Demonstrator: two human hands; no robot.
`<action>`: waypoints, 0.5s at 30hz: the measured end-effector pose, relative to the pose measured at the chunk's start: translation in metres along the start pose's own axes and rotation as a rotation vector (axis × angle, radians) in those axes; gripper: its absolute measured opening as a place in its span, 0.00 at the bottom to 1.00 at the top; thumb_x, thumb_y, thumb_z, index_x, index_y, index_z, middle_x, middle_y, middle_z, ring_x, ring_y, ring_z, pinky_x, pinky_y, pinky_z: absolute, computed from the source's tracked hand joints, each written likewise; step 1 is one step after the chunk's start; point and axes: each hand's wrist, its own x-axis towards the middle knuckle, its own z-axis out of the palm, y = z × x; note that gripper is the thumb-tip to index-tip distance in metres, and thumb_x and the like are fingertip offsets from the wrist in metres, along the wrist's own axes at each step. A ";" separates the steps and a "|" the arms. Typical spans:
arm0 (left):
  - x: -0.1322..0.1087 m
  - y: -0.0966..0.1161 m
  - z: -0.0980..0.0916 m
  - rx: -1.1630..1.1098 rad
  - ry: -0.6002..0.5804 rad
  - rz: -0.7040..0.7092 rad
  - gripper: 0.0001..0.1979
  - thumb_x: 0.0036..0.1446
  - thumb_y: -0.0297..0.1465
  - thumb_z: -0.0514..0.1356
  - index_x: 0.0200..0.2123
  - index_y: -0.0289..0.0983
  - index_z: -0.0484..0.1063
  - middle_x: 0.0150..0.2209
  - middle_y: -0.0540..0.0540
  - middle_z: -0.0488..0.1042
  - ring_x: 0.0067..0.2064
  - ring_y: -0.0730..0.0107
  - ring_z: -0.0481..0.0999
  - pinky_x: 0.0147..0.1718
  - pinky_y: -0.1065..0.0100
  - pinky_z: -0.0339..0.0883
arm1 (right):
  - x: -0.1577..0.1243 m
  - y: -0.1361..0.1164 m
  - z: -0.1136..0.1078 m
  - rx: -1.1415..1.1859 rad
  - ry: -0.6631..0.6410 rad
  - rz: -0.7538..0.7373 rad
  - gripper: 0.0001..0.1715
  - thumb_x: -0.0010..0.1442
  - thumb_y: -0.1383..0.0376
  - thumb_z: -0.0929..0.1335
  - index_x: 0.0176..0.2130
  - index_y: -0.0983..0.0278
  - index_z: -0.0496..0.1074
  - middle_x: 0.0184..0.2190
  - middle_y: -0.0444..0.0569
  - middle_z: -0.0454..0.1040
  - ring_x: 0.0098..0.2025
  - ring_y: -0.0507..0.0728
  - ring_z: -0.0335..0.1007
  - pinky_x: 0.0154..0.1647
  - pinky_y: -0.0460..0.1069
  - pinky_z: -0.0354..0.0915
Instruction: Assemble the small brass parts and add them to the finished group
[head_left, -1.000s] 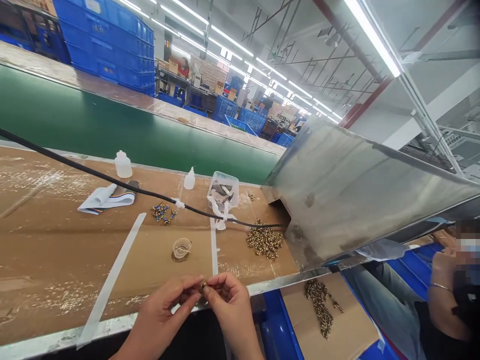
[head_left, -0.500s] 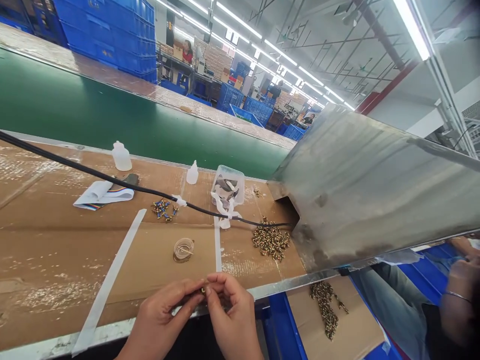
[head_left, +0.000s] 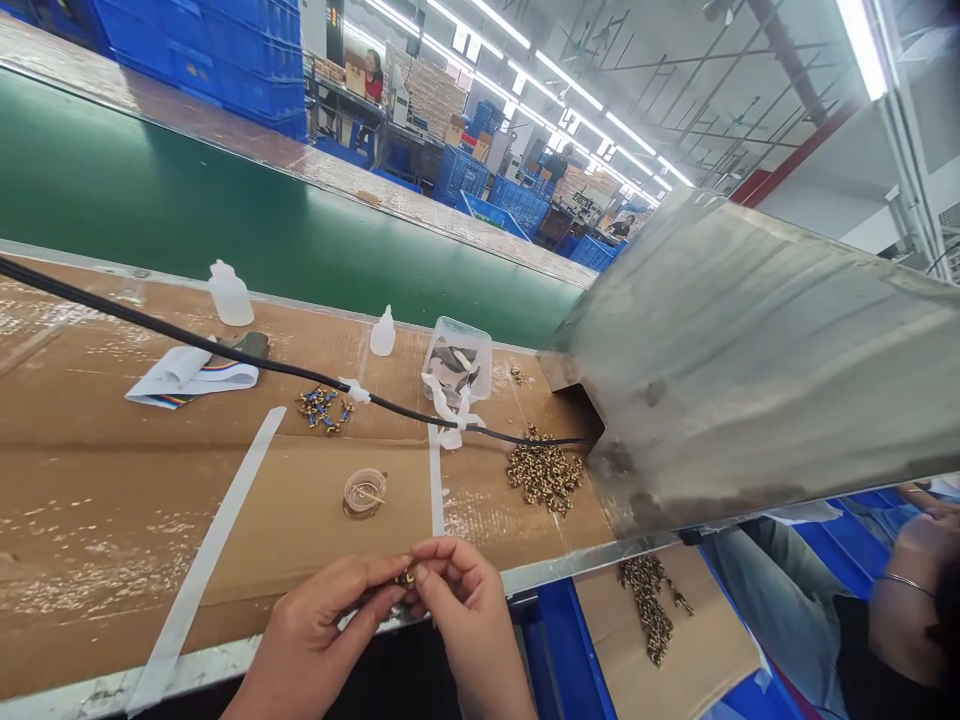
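Observation:
Close to the table's front edge, my left hand (head_left: 326, 615) and my right hand (head_left: 465, 600) meet fingertip to fingertip. Between them they pinch a small gold-and-dark metal piece (head_left: 406, 577), mostly covered by the fingers. Both hands are closed on it. Just beyond the hands a small clear round dish (head_left: 365, 490) with a thin stick in it rests on the cardboard. A heap of similar small gold-and-dark pieces (head_left: 545, 472) lies to the right, and a little cluster of blue-and-gold pieces (head_left: 322, 410) lies farther back on the left.
A black cable (head_left: 255, 362) crosses the cardboard into a tall metal panel (head_left: 750, 370) at right. White squeeze bottles (head_left: 230, 295), a clear tub (head_left: 480, 360) and a folded striped strip (head_left: 187, 378) stand behind. More pieces (head_left: 649, 605) lie lower right, near another person's arm (head_left: 904, 600).
The view has shifted slightly, so the table things sit a little higher. My fingers still hold the small piece, which now shows slightly more between the fingertips.

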 end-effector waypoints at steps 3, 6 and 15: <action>0.000 0.001 -0.001 -0.019 -0.003 -0.004 0.08 0.59 0.37 0.62 0.42 0.52 0.79 0.37 0.56 0.83 0.37 0.74 0.82 0.39 0.81 0.74 | 0.001 -0.003 0.001 0.068 0.002 0.046 0.21 0.50 0.55 0.76 0.37 0.68 0.75 0.26 0.47 0.76 0.28 0.50 0.71 0.29 0.43 0.66; 0.001 0.001 -0.002 -0.046 -0.012 -0.020 0.09 0.59 0.38 0.62 0.42 0.51 0.79 0.37 0.55 0.83 0.37 0.73 0.82 0.38 0.80 0.75 | 0.002 -0.005 0.002 0.093 -0.002 0.054 0.22 0.49 0.55 0.77 0.37 0.68 0.75 0.25 0.46 0.76 0.26 0.50 0.71 0.28 0.43 0.67; 0.003 0.000 -0.001 -0.060 -0.017 -0.051 0.09 0.59 0.37 0.62 0.42 0.48 0.80 0.35 0.52 0.83 0.35 0.71 0.82 0.35 0.78 0.76 | 0.002 -0.001 0.000 0.017 -0.028 -0.008 0.18 0.53 0.55 0.75 0.36 0.67 0.76 0.28 0.48 0.77 0.30 0.52 0.73 0.30 0.44 0.67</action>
